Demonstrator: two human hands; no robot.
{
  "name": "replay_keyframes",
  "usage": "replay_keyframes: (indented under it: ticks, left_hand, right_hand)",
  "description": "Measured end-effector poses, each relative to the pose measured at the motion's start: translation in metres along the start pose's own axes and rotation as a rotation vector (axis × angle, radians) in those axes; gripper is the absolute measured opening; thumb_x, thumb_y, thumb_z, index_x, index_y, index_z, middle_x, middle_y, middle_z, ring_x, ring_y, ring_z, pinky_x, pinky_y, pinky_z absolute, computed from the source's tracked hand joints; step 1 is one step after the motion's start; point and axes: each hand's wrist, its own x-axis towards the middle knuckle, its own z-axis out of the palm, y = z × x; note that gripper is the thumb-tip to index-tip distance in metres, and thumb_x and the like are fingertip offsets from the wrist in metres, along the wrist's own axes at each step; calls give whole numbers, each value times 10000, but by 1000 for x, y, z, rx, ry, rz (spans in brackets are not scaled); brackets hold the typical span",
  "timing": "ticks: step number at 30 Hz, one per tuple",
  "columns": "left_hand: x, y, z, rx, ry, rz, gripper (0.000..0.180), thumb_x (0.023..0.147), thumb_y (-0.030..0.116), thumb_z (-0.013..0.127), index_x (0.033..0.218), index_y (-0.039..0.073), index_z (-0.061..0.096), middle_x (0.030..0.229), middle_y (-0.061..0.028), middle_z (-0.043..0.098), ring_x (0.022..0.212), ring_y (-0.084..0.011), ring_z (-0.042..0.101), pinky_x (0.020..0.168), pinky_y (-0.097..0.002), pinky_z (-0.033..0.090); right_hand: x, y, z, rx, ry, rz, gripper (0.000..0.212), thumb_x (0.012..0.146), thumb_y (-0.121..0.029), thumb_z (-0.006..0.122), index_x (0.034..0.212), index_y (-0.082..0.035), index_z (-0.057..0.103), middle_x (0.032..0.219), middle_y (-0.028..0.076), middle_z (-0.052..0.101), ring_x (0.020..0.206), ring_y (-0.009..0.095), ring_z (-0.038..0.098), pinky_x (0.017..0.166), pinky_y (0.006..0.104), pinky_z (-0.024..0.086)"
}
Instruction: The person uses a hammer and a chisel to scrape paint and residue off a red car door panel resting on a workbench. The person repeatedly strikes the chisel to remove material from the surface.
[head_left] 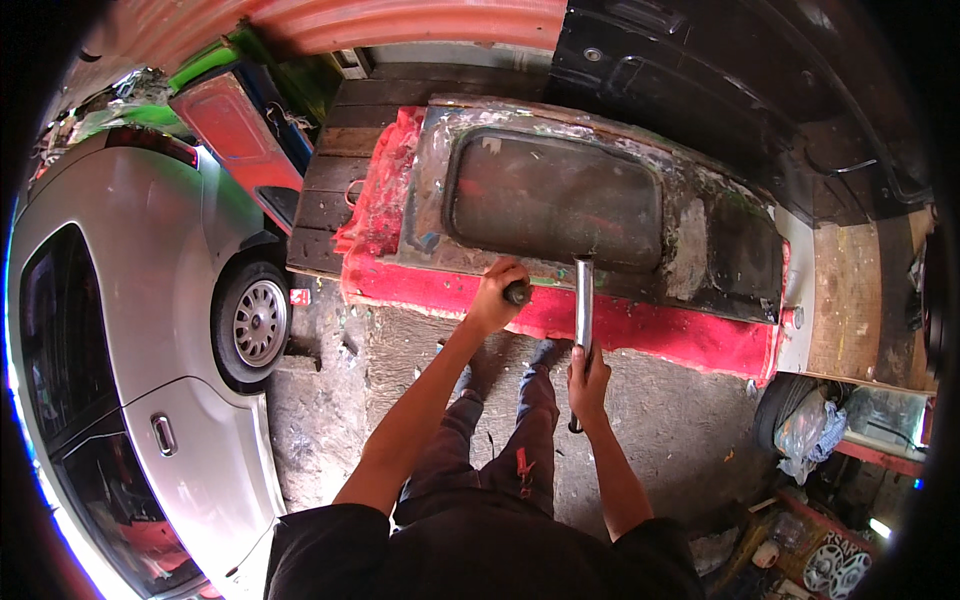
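Note:
A worn metal vehicle panel (690, 250), with a dark rounded-corner recess (560, 200) like a window area, lies on a red cloth (660, 325) over a wooden bench. Its paint is patchy and scraped. My left hand (500, 295) is at the panel's near edge, fingers wrapped round a dark, round-ended object (517, 292); the rest of it is hidden by the hand. To its right, my right hand (589, 378) grips a long, shiny metal tool (584, 305). The tool's far tip reaches the panel's near edge, and a dark end shows below the hand.
A silver car (170, 320) stands close on the left. Behind it leans a red panel (240, 130). A large black panel (700, 90) rises at the back right. Lower right are a plastic bag (805, 440) and cluttered parts. My feet stand on the rough floor (660, 430).

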Motion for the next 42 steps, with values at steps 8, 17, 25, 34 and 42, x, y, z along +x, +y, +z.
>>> replay_keyframes:
  ticks: [8, 17, 25, 34, 42]
  left_hand:
    - [-38, -1, 1, -162, 35, -97, 225, 735, -81, 731, 759, 15, 528, 768, -97, 547, 758, -267, 563, 731, -344, 468]
    - [-50, -10, -3, -132, -47, 5, 209, 730, -68, 717, 794, 17, 537, 821, -119, 558, 817, -322, 578, 861, -442, 477]
    - [-25, 7, -18, -49, -28, -147, 347, 666, -62, 746, 947, 42, 571, 1015, -131, 572, 1000, -323, 560, 898, -413, 455]
    - [-30, 33, -37, 3, -33, -115, 522, 622, -66, 733, 1105, 64, 583, 1152, -131, 552, 1136, -344, 511, 965, -413, 434]
    - [-53, 38, -32, 39, 55, -130, 340, 691, -40, 761, 995, 70, 657, 1125, -104, 603, 1053, -296, 570, 884, -393, 478]
  right_hand:
    - [-8, 16, -3, 17, -10, 69, 248, 1013, -283, 500, 1006, -36, 517, 549, 20, 478, 457, 90, 466, 428, 287, 353]
    - [8, 21, -4, 12, -20, 41, 266, 1020, -303, 490, 969, -42, 509, 531, -15, 451, 431, 57, 422, 394, 259, 326]
    - [20, 11, -6, -22, -79, -11, 264, 1016, -296, 497, 960, -38, 515, 546, -10, 453, 444, 69, 435, 409, 275, 339]
    - [41, -11, 9, -37, -115, -105, 258, 987, -282, 542, 996, -24, 546, 630, 126, 511, 550, 257, 552, 532, 396, 405]
    - [32, 26, 32, -166, -268, 22, 257, 966, -271, 579, 1013, -18, 578, 665, 160, 558, 581, 361, 543, 565, 431, 423]
